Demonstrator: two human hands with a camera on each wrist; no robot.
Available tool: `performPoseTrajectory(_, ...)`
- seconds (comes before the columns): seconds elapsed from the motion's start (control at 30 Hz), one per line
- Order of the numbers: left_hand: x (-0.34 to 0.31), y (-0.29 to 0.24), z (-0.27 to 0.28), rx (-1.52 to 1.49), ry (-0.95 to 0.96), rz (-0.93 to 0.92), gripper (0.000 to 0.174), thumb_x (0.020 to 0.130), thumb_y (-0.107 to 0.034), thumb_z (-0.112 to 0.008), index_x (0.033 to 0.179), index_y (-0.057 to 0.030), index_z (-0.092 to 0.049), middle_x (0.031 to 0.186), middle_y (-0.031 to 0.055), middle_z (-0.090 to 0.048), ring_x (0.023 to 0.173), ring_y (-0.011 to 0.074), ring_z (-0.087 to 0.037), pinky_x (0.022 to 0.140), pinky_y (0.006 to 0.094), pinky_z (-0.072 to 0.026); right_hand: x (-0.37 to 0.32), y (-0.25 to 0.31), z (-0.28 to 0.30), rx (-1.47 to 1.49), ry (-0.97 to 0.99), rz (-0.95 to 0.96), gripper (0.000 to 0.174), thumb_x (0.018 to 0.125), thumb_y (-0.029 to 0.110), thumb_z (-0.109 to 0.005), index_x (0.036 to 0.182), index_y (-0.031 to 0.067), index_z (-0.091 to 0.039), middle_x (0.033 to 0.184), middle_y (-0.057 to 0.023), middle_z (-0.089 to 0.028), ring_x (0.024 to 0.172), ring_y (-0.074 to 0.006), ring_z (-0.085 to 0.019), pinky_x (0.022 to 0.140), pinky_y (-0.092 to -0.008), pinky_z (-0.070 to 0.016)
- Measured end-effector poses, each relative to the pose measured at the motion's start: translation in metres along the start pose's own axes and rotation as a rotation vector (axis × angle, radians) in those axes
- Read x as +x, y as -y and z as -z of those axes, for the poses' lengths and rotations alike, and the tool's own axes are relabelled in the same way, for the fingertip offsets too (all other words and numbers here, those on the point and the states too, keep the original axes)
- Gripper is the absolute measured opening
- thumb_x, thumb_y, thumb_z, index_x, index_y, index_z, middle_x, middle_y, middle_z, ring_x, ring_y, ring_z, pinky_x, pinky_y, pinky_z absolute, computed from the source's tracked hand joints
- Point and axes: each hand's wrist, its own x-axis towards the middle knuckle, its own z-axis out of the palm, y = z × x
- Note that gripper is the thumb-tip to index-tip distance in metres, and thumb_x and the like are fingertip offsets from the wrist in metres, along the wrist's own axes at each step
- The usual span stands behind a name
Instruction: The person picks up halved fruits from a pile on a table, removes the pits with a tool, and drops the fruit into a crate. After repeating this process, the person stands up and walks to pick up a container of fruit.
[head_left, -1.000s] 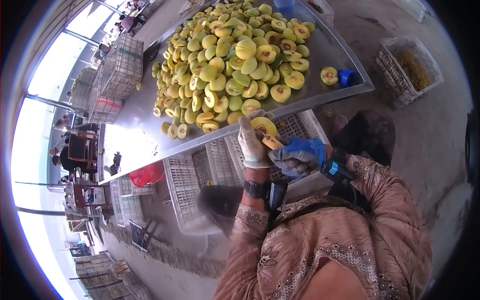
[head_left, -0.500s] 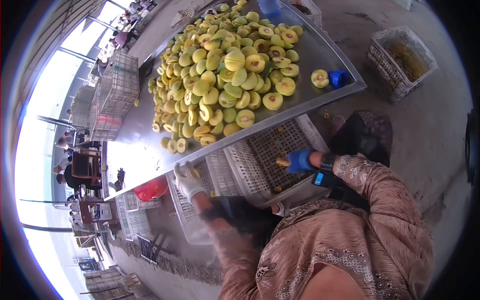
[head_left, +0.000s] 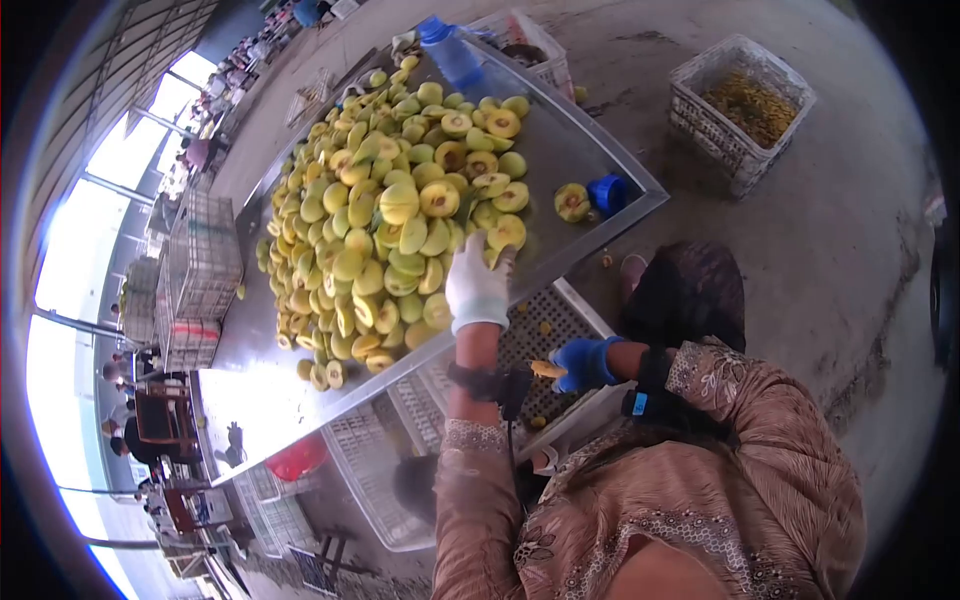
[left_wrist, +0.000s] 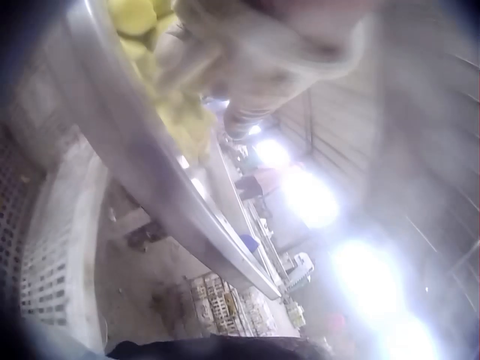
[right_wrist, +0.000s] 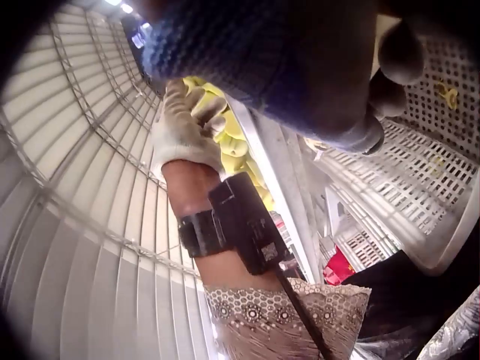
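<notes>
My left hand (head_left: 478, 288), in a white glove, reaches over the metal table's near edge to the pile of halved yellow-green peaches (head_left: 400, 204). Its fingers are extended among the nearest fruit, right below a cut peach half (head_left: 507, 232). In the left wrist view the glove (left_wrist: 255, 67) is blurred beside the fruit. Over a perforated crate (head_left: 548, 318), my right hand (head_left: 588, 363) in a blue glove grips a small tool with an orange-tan handle (head_left: 545, 369). The right wrist view shows the blue glove (right_wrist: 262, 67) from close by, its fingers curled; the tool is hidden there.
The metal table's raised rim (head_left: 590, 232) runs between me and the fruit. A blue cup (head_left: 607, 195) and a peach half (head_left: 572, 203) lie near its corner. A blue-lidded jug (head_left: 450, 52) stands farther back. A crate of yellowish scraps (head_left: 745, 110) sits on the floor.
My left hand has left the peach half it held, passed over the left crate, and now reaches the pile. The right hand moved down from that fruit, keeping the tool over the crate.
</notes>
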Motion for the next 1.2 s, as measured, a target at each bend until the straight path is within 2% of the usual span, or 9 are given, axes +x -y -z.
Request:
performPoseTrajectory(0.37, 0.073, -0.069, -0.087, 0.038, 0.373, -0.195, 0.049, 0.076, -0.017, -0.068, 0.122, -0.0091, -0.052, 0.124, 0.0154, -0.053, 0.108, 0.0350, -0.055, 0.090, 0.0401, -0.0465, -0.011, -0.023, -0.004, 0.052, -0.023, 0.005, 0.040, 0.077, 0.033, -0.066, 0.104, 0.0038, -0.062, 0.096, -0.0196, -0.066, 0.092, -0.0372, -0.063, 0.080, -0.0417, -0.0480)
performPoseTrajectory(0.5, 0.074, -0.080, -0.084, -0.014, 0.390, -0.164, 0.042, 0.072, -0.014, -0.071, 0.109, -0.0070, -0.054, 0.105, 0.0171, -0.063, 0.101, 0.0373, -0.058, 0.086, 0.0419, -0.0474, -0.004, -0.022, -0.001, 0.015, 0.010, -0.016, 0.043, 0.078, 0.036, -0.065, 0.104, 0.0027, -0.061, 0.093, -0.0199, -0.066, 0.090, -0.0377, -0.063, 0.078, -0.0423, -0.0483)
performPoseTrajectory(0.67, 0.068, -0.031, -0.066, -0.879, 0.165, 0.010, 0.042, 0.073, -0.011, -0.070, 0.111, -0.0072, -0.052, 0.089, 0.0094, -0.063, 0.082, 0.0208, -0.062, 0.071, 0.0307, -0.0501, -0.012, -0.025, 0.010, 0.105, -0.028, -0.049, 0.048, 0.078, 0.043, -0.064, 0.103, 0.0017, -0.060, 0.092, -0.0202, -0.066, 0.088, -0.0389, -0.063, 0.077, -0.0431, -0.0479)
performPoseTrajectory(0.73, 0.048, -0.022, -0.016, -1.436, 0.086, 0.271, 0.035, 0.079, -0.006, -0.064, 0.112, -0.0098, -0.052, 0.093, 0.0063, -0.061, 0.080, 0.0176, -0.061, 0.070, 0.0317, -0.0523, -0.009, -0.028, 0.012, 0.116, -0.146, -0.019, 0.049, 0.078, 0.045, -0.063, 0.101, 0.0018, -0.061, 0.091, -0.0215, -0.066, 0.086, -0.0368, -0.064, 0.075, -0.0427, -0.0484)
performPoseTrajectory(0.83, 0.017, -0.004, 0.033, -1.698, -0.053, 0.409, 0.029, 0.081, -0.008, -0.057, 0.109, -0.0076, -0.050, 0.091, 0.0099, -0.060, 0.075, 0.0259, -0.063, 0.060, 0.0388, -0.0531, 0.003, -0.050, 0.011, 0.053, -0.454, 0.313, 0.040, 0.080, 0.037, -0.067, 0.101, 0.0033, -0.062, 0.081, -0.0184, -0.065, 0.074, -0.0322, -0.065, 0.064, -0.0405, -0.0488)
performPoseTrajectory(0.9, -0.004, 0.016, 0.040, -1.707, -0.135, 0.393, 0.028, 0.083, -0.013, -0.059, 0.109, -0.0054, -0.052, 0.093, 0.0118, -0.061, 0.072, 0.0254, -0.062, 0.059, 0.0355, -0.0518, -0.016, -0.013, 0.035, -0.036, -0.522, 0.246, 0.034, 0.083, 0.032, -0.066, 0.101, 0.0033, -0.062, 0.076, -0.0132, -0.064, 0.064, -0.0257, -0.063, 0.058, -0.0374, -0.0478)
performPoseTrajectory(1.0, -0.037, 0.021, 0.049, -1.719, -0.116, 0.299, 0.032, 0.087, -0.027, -0.059, 0.109, -0.0042, -0.053, 0.093, 0.0125, -0.062, 0.072, 0.0244, -0.061, 0.061, 0.0331, -0.0518, -0.052, 0.046, 0.062, 0.500, -0.414, 0.194, 0.039, 0.084, 0.028, -0.065, 0.112, 0.0020, -0.057, 0.080, -0.0110, -0.063, 0.064, -0.0200, -0.060, 0.059, -0.0341, -0.0468)
performPoseTrajectory(1.17, -0.074, 0.024, 0.044, -1.814, -0.096, 0.377, 0.047, 0.094, -0.049, -0.045, 0.109, -0.0052, -0.051, 0.095, 0.0107, -0.061, 0.079, 0.0219, -0.061, 0.065, 0.0310, -0.0510, -0.056, 0.092, 0.059, 0.574, -0.309, 0.112, 0.045, 0.084, 0.028, -0.064, 0.116, -0.0021, -0.053, 0.091, -0.0194, -0.065, 0.082, -0.0288, -0.065, 0.073, -0.0379, -0.0491)
performPoseTrajectory(1.2, -0.078, 0.024, 0.043, -1.798, -0.114, 0.378, 0.047, 0.094, -0.049, -0.045, 0.109, -0.0047, -0.051, 0.095, 0.0113, -0.061, 0.080, 0.0219, -0.060, 0.068, 0.0315, -0.0508, -0.049, 0.091, 0.053, 0.578, -0.327, 0.139, 0.045, 0.084, 0.027, -0.065, 0.118, 0.0003, -0.051, 0.083, -0.0132, -0.061, 0.070, -0.0216, -0.059, 0.063, -0.0333, -0.0450)
